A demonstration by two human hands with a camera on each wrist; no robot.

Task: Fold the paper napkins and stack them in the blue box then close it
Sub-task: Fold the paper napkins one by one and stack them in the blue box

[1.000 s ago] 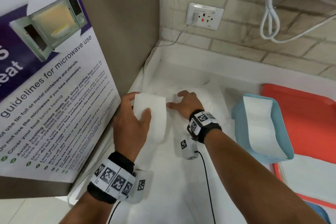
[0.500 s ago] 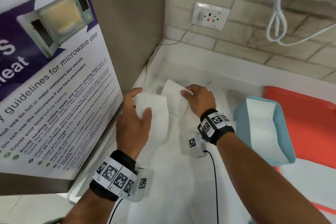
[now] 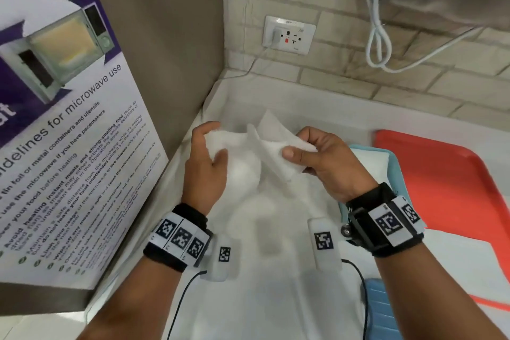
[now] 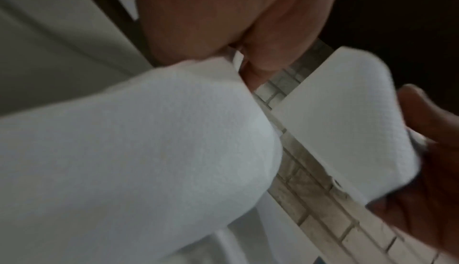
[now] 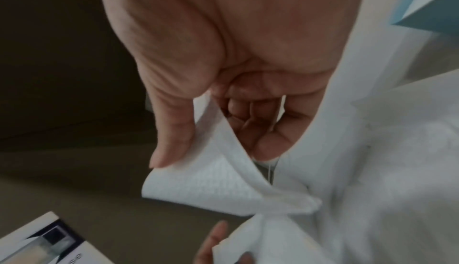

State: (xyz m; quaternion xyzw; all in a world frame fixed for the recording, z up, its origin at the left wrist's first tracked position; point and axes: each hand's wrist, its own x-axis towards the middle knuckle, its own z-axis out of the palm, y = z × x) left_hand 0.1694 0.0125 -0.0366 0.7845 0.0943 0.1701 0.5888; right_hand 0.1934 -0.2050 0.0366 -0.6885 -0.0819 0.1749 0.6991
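Observation:
A white paper napkin (image 3: pixel 265 143) hangs lifted between both hands above the white counter. My left hand (image 3: pixel 205 157) grips its left end (image 4: pixel 154 150) with thumb and curled fingers. At the right end (image 5: pixel 218 181), my right hand (image 3: pixel 311 157) pinches the sheet between thumb and fingers. The napkin sags and creases in the middle. The blue box (image 3: pixel 397 171) sits open just right of my right hand, mostly hidden by it, with white napkins (image 3: pixel 375 157) inside.
More white napkins (image 3: pixel 265 270) lie spread on the counter under my hands. A red tray (image 3: pixel 455 188) is on the right, a blue lid (image 3: pixel 383 309) at the lower right. A microwave guidelines poster (image 3: pixel 69 146) stands left; a socket (image 3: pixel 289 34) and white cable (image 3: pixel 380 36) are on the brick wall.
My right hand took hold of the napkin's right end and lifted it toward me. The left hand rose with the other end, so the napkin is now off the counter.

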